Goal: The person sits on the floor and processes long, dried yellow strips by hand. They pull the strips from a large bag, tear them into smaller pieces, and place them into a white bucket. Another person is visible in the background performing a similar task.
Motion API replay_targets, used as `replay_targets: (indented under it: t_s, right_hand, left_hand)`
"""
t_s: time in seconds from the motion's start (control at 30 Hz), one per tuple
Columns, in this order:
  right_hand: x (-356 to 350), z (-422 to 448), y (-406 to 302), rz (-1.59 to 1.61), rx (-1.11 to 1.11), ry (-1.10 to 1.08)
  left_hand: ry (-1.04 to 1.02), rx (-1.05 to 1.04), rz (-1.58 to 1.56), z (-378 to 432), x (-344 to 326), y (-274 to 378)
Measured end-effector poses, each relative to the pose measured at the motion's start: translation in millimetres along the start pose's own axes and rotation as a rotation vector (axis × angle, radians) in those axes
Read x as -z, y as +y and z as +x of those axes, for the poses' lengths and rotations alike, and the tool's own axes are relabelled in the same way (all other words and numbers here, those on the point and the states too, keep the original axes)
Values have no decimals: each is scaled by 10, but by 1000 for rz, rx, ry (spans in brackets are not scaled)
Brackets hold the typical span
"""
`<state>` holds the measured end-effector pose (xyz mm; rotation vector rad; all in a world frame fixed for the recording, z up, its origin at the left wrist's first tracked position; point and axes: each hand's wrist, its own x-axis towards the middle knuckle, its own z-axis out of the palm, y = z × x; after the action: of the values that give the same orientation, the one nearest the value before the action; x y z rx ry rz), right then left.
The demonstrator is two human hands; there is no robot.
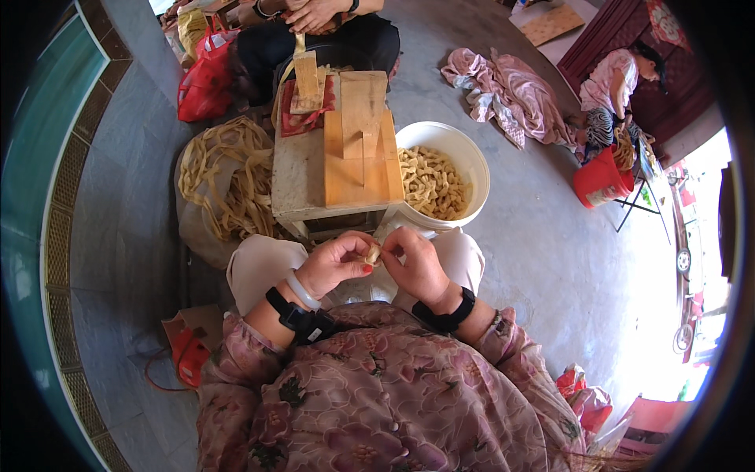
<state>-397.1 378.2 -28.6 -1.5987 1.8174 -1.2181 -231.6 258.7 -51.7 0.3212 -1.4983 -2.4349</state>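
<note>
My left hand [342, 261] holds a small pale knotted piece [373, 255] between thumb and fingers, above my lap. The fingertips of my right hand [413, 262] meet the same piece from the other side. Just beyond my hands, a wooden block stand with an upright board [363, 106] and a thin rod rests on a small worn table [298, 194]. A white bucket [481, 189] at the table's right holds many knotted, tan pieces [433, 183]. Long tan strips [236, 177] lie heaped on a pale sack at its left.
Across the table sits a person, hands [318, 15] near a second wooden stand [307, 76]. Red bags [206, 82] lie at the upper left, crumpled pink cloth [519, 94] on the floor. Another person [613, 88] sits at the right by a red bucket [598, 180] and folding table.
</note>
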Motion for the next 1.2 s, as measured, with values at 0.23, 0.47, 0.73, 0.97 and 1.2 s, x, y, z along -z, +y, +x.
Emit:
replay_targets:
  t_s: [0.23,0.47,0.73,0.97,1.2]
  right_hand:
    - [-86,-30,-25,83,-88,-111]
    - [121,-144,-230,52,38,-388]
    - [20,115,-223,148,176,-261]
    - [266,312,-34,-24,219,-211]
    - [282,891,186,-174,233,17]
  left_hand:
    - [239,-312,565,22,-24,-93]
    - [480,-247,709,4,43,93]
    - [422,-435,930,70,-166,138]
    - [285,-84,691,119,388,202]
    - [398,-192,731,593,478,421]
